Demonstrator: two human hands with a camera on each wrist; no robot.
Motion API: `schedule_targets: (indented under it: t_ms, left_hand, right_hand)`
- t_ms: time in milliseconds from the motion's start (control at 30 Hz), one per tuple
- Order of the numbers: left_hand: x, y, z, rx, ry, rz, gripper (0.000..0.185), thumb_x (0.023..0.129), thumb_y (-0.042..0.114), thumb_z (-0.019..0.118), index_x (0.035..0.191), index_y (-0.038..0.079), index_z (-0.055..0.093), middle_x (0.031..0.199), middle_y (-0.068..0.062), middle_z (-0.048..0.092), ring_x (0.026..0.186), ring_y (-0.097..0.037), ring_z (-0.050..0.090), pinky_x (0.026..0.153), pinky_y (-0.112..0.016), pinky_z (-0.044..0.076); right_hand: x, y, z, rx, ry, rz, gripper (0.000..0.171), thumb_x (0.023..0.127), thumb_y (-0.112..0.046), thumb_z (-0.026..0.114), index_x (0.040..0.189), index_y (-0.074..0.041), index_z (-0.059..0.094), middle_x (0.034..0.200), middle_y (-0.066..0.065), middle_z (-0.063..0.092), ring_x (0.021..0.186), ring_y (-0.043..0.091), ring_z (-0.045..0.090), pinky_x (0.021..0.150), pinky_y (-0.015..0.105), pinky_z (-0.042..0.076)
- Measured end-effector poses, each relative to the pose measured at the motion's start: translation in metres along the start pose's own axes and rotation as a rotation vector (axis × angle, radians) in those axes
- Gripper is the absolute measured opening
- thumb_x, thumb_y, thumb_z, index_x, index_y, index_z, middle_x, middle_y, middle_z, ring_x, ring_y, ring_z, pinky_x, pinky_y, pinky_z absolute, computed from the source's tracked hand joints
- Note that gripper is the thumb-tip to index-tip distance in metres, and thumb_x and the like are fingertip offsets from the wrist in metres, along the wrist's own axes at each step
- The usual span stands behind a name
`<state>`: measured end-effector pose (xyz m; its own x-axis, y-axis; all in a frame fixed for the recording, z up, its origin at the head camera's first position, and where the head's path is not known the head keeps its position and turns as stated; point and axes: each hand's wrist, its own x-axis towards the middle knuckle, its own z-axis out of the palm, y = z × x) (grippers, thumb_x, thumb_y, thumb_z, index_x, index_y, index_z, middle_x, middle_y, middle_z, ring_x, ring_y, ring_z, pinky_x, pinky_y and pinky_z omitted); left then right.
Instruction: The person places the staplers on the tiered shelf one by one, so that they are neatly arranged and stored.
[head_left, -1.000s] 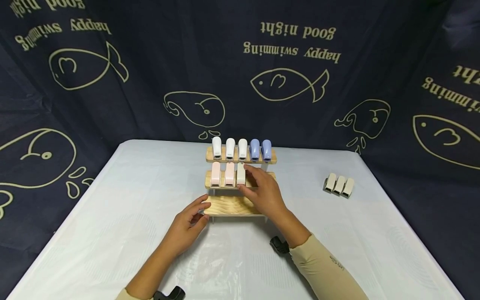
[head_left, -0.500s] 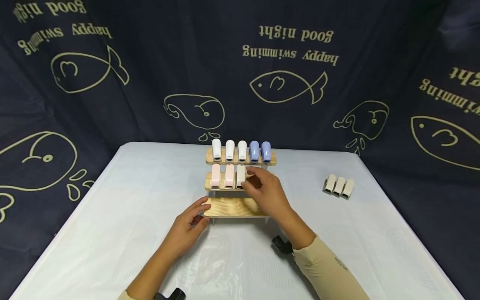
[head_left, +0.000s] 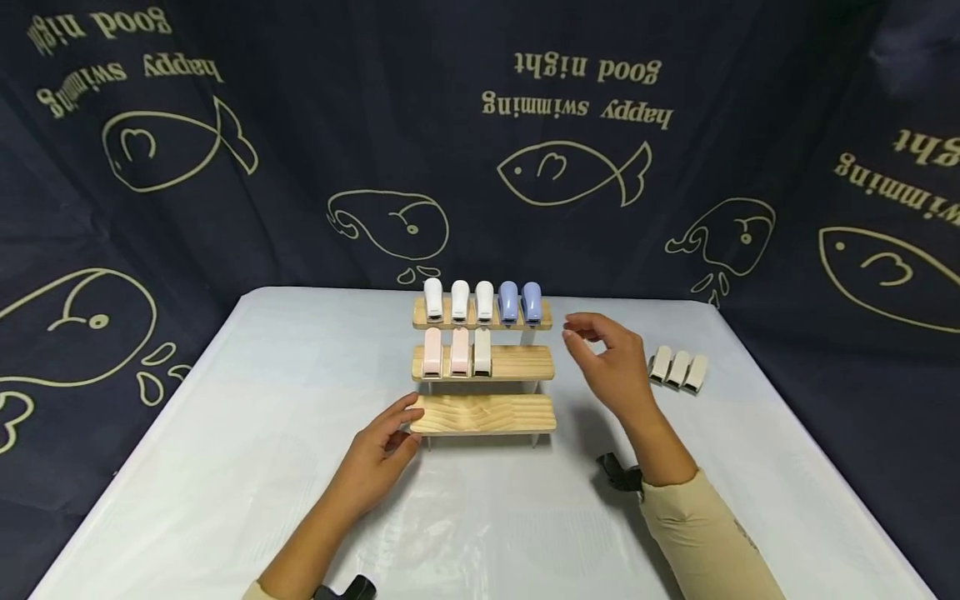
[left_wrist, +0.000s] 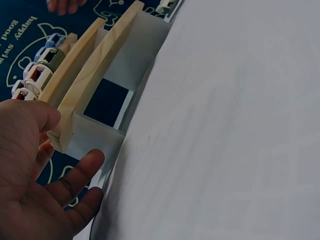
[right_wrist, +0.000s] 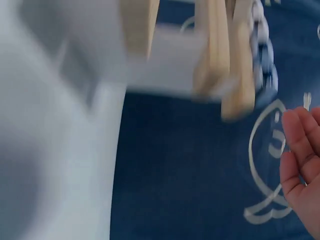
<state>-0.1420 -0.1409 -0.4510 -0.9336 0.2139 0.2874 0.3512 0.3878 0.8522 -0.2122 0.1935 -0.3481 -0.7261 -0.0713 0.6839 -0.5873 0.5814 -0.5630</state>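
Navy fish-print curtain [head_left: 300,125] behind white table [head_left: 225,433]; wooden rack [head_left: 483,414] centred.

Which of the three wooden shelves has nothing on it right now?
The lowest, front shelf, which the left hand touches at its left end. The middle shelf carries three staplers and the top shelf five.

Looks like a makeshift recording set: dark fish-print curtain [head_left: 480,150] walls in a white-covered table [head_left: 225,433] with a small wooden rack [head_left: 483,367].
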Motion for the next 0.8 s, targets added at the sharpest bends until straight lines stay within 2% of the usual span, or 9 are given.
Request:
schedule_targets:
  t_ms: [167, 333, 400, 467, 633, 800]
  left_hand:
    - [0.0, 0.0, -0.004, 0.004, -0.008, 0.003, 0.036, 0.097, 0.008, 0.065, 0.133, 0.006, 0.061, 0.153, -0.006, 0.044, 0.095, -0.011, 0.067, 0.086, -0.029, 0.055]
    - [-0.001, 0.0, -0.006, 0.009, -0.003, -0.002, 0.037, 0.097, 0.007, 0.065, 0.133, 0.006, 0.061, 0.153, -0.006, 0.044, 0.096, -0.012, 0.067, 0.085, -0.029, 0.055]
    - [-0.001, 0.0, -0.006, 0.0, -0.007, -0.004, 0.037, 0.097, 0.007, 0.065, 0.133, 0.006, 0.061, 0.153, -0.007, 0.043, 0.096, -0.013, 0.067, 0.086, -0.029, 0.055]
    - [-0.001, 0.001, -0.005, -0.016, -0.016, -0.007, 0.037, 0.097, 0.007, 0.065, 0.134, 0.005, 0.06, 0.153, -0.006, 0.043, 0.097, -0.015, 0.067, 0.087, -0.029, 0.055]
    - [0.0, 0.001, -0.004, -0.026, -0.006, -0.01, 0.036, 0.097, 0.007, 0.065, 0.133, 0.006, 0.061, 0.153, -0.005, 0.044, 0.096, -0.016, 0.068, 0.085, -0.028, 0.055]
    - [0.0, -0.001, -0.002, -0.041, 0.005, 0.006, 0.035, 0.097, 0.007, 0.065, 0.132, 0.005, 0.062, 0.152, -0.008, 0.044, 0.095, -0.019, 0.068, 0.085, -0.028, 0.055]
  right_hand:
    - [-0.003, 0.036, -0.036, -0.108, 0.029, 0.158, 0.018, 0.094, -0.017, 0.07, 0.109, -0.008, 0.074, 0.098, 0.005, 0.074, 0.09, 0.013, 0.063, 0.068, 0.02, 0.047]
    - [-0.011, 0.086, -0.072, -0.233, -0.053, 0.279, 0.028, 0.096, -0.022, 0.068, 0.117, -0.004, 0.068, 0.11, 0.014, 0.07, 0.097, 0.026, 0.061, 0.078, 0.035, 0.044]
    - [-0.015, 0.104, -0.088, -0.281, -0.094, 0.304, 0.031, 0.096, -0.022, 0.068, 0.12, -0.003, 0.066, 0.114, 0.017, 0.068, 0.099, 0.03, 0.061, 0.082, 0.036, 0.042]
    - [-0.02, 0.12, -0.103, -0.309, -0.113, 0.33, 0.032, 0.096, -0.02, 0.067, 0.122, -0.001, 0.065, 0.115, 0.019, 0.068, 0.1, 0.032, 0.06, 0.08, 0.029, 0.043]
    - [-0.027, 0.144, -0.132, -0.334, -0.196, 0.391, 0.04, 0.097, -0.02, 0.066, 0.129, 0.003, 0.06, 0.119, 0.027, 0.064, 0.104, 0.039, 0.059, 0.064, 0.011, 0.041]
    - [-0.028, 0.162, -0.146, -0.341, -0.318, 0.466, 0.053, 0.098, -0.027, 0.065, 0.137, 0.007, 0.051, 0.131, 0.032, 0.054, 0.114, 0.048, 0.055, 0.064, 0.011, 0.041]
